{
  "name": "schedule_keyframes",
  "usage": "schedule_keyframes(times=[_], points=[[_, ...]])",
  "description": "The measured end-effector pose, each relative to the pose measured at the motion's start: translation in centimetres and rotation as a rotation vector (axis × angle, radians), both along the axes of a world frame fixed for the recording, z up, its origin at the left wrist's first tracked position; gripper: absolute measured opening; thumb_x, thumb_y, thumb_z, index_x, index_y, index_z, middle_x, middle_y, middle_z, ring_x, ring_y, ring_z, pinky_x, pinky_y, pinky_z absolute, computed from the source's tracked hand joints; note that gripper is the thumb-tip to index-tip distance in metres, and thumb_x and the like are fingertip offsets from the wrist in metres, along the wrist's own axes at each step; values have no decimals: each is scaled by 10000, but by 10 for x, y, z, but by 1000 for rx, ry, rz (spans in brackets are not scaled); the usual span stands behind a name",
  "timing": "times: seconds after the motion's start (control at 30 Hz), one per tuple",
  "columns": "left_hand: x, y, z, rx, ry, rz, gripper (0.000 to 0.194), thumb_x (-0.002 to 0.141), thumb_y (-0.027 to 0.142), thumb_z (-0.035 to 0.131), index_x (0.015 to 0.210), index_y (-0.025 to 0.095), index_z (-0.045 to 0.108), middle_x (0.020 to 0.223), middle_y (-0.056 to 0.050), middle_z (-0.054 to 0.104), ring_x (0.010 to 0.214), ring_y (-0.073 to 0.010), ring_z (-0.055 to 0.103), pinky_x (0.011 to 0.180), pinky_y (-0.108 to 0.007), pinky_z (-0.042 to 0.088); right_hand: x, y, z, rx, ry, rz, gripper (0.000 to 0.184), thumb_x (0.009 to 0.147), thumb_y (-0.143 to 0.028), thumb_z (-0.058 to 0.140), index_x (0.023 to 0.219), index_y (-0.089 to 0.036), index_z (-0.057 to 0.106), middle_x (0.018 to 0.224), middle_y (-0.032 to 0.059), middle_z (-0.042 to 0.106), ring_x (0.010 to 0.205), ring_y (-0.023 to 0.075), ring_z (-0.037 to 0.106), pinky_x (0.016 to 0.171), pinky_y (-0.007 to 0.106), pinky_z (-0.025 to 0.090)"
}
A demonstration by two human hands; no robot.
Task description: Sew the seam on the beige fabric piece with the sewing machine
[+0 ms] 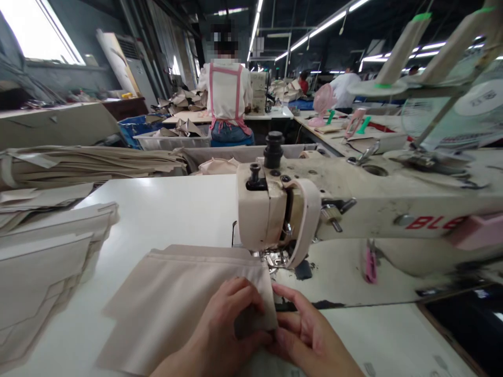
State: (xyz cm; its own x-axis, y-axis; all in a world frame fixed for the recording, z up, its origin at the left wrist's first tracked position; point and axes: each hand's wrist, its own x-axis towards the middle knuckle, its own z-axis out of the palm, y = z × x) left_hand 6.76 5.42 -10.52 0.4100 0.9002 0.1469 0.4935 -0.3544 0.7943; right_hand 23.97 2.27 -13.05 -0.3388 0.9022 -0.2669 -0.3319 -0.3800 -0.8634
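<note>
A beige fabric piece [173, 293] lies on the white table, its far right corner at the presser foot [275, 257] of a sewing machine [263, 209]. My left hand [231, 319] is closed on the fabric near its right edge, with thumb and fingers curved around a fold. Just to the right, my right hand [302, 330] pinches the same edge between thumb and fingers. The fingertips of both hands almost meet at the near right corner. The needle is hidden behind the machine head.
Stacked beige fabric pieces [51, 262] lie at the left. Pink thread snips [370, 264] rest on the machine bed. Thread cones [404, 52] stand at the upper right. A person in a pink apron [226, 94] sits ahead, back turned. A dark screen-like panel [467, 324] is at the lower right.
</note>
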Motion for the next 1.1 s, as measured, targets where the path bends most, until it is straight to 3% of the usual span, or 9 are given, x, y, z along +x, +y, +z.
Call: schedule_keyframes(times=[0.1,0.17,0.23,0.37,0.43,0.5,0.67,0.93,1.1], points=[[-1,-6,-6,207,2,-62,27,832,154,619,813,172,617,819,-48,614,777,-179,539,697,-287,422,-3,0,1,-52,45,-8,631,706,-341,744,1261,-210,473,889,53,737,852,214,715,826,346,538],[-2,-10,-10,407,46,-109,149,915,157,494,838,166,622,791,-55,617,738,-174,530,681,-289,423,-1,-1,1,-45,45,25,604,698,-265,694,1262,-199,488,887,52,740,868,214,717,857,359,536],[-2,-14,-12,565,153,-152,256,959,137,407,818,153,620,726,-50,619,677,-166,515,641,-282,420,6,-1,0,84,-99,21,584,741,-215,626,1302,-202,468,914,62,737,869,214,719,840,363,556],[-2,-17,-10,596,296,-187,292,946,64,400,791,146,633,705,-53,652,641,-168,530,612,-283,425,22,7,4,851,-779,-47,398,870,-149,581,1258,-237,574,1109,110,683,1039,246,648,876,378,553],[-5,-11,-5,537,253,-223,270,957,126,425,777,164,622,716,-47,654,653,-166,550,624,-279,442,25,16,9,1174,-893,58,195,948,-172,529,1075,-203,673,1035,97,704,1035,231,638,915,355,534],[-12,2,1,461,243,-219,165,947,201,496,856,166,628,797,-46,666,741,-176,584,698,-283,475,25,24,12,1321,-899,158,304,1017,-209,398,932,-176,688,895,74,723,929,194,665,862,297,552],[-27,37,13,327,453,-139,265,916,139,538,1174,173,592,1204,-53,631,1057,-229,562,915,-352,460,20,31,12,1514,-994,160,496,1048,-199,207,905,-153,680,823,77,731,823,177,688,768,260,573],[-21,64,8,404,568,-82,153,909,140,517,857,166,658,878,-35,674,855,-217,593,773,-327,461,20,44,12,1565,-1053,57,388,1024,-136,310,1025,-92,696,949,120,750,920,198,700,842,297,594],[-24,81,9,435,522,-75,166,942,166,489,900,146,647,977,-88,666,932,-251,574,829,-380,444,19,45,10,1553,-1170,84,344,931,-38,390,1112,-5,681,1132,196,702,1085,279,654,933,391,561]])
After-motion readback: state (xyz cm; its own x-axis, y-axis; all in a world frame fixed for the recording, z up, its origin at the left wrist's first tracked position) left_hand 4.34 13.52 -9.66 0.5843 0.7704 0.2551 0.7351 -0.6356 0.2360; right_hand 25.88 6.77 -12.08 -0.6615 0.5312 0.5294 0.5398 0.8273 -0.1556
